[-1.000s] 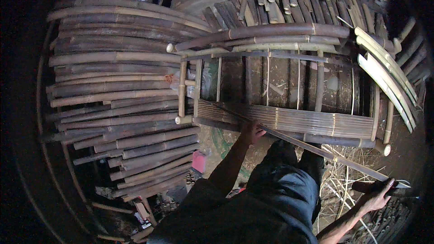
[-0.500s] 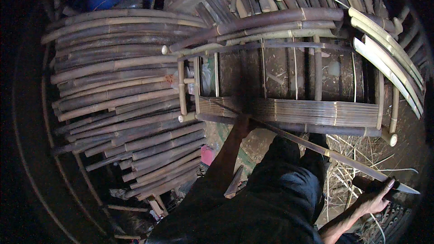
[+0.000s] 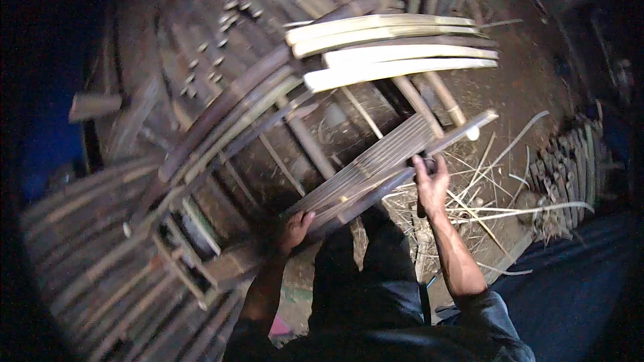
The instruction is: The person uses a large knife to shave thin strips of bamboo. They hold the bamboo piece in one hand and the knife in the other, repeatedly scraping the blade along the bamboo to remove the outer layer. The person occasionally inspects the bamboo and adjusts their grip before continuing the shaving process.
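Observation:
A bamboo frame like a bench lies before me, with a panel of thin bamboo slats point(image 3: 402, 144) along its near side. A long bamboo strip point(image 3: 469, 127) runs slantwise along that panel, its pale end sticking out past the frame on the right. My left hand point(image 3: 295, 231) is closed on the strip's lower left part, close to the panel. Farther right, my right hand point(image 3: 433, 181) grips the same strip from below, fingers bent around it. Something dark shows by the right palm; its kind I cannot make out.
Pale split bamboo pieces point(image 3: 396, 30) lie across the frame's far side. Bamboo poles point(image 3: 100, 255) spread at the left, with more stacked behind. Shavings point(image 3: 469, 194) litter the floor at right, beside a bundle of short bamboo pieces point(image 3: 567, 174).
The view has swung to the right. My right hand has come in from the strip's far right end to the frame's edge. The strip now lies along the slat panel.

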Motion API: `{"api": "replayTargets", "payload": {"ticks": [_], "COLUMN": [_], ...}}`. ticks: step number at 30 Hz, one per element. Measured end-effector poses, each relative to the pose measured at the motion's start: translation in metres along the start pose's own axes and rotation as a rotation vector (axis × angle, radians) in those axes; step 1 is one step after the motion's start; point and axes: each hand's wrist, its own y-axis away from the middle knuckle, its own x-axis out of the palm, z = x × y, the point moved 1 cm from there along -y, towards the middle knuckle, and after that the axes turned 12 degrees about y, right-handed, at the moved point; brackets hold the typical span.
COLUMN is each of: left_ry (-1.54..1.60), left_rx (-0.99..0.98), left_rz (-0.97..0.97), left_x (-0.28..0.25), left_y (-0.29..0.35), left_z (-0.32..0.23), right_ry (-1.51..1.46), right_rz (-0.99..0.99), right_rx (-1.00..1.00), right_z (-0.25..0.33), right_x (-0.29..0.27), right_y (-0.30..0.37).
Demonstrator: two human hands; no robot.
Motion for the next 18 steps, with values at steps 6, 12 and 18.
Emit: {"api": "replayTargets", "payload": {"ticks": [6,12,18], "left_ry": [-0.084,-0.475,-0.391], "left_rx": [-0.059,0.288,-0.218], "left_rz": [0.043,0.094,0.071], "left_x": [0.040,0.072,0.077], "left_y": [-0.077,-0.108,-0.124], "left_z": [0.036,0.119,0.155], "right_ry": [0.774,0.862,0.857], "right_rz": [-0.097,0.176,0.330], "right_rx": [-0.242,-0.049,0.003], "right_z": [-0.082,-0.204,-0.240], "right_x": [-0.002,0.074,0.147], "right_y": [-0.085,-0.182,-0.232]}}
